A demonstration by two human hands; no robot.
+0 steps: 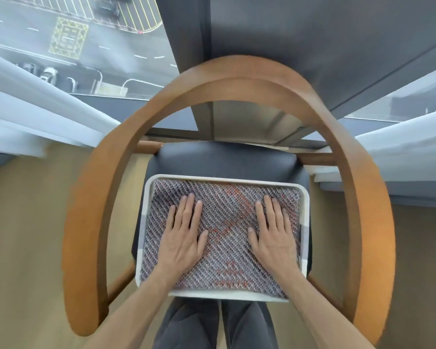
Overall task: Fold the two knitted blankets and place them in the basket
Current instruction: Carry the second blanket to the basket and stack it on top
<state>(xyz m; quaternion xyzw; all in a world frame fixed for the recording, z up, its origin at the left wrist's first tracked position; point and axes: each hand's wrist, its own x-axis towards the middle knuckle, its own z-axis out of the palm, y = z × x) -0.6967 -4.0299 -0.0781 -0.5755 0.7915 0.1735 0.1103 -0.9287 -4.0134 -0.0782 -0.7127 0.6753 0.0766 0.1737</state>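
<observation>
Pressing flat, the left hand [183, 235] and right hand [275, 235] lie palms-down, each grip released, on the folded knitted blanket [227, 222] filling the white basket [304, 195] on the chair seat [224, 158]. Only one blanket shows, so whether another lies beneath is unclear. Next, probably, lift both hands away.

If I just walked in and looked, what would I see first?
You would spot two hands pressed flat, the left hand and the right hand, side by side on a folded knitted blanket of grey and red. It fills a white basket on the dark seat of a chair whose big curved wooden armrest loops around it all. Behind, top left, a window looks down on a street.
</observation>
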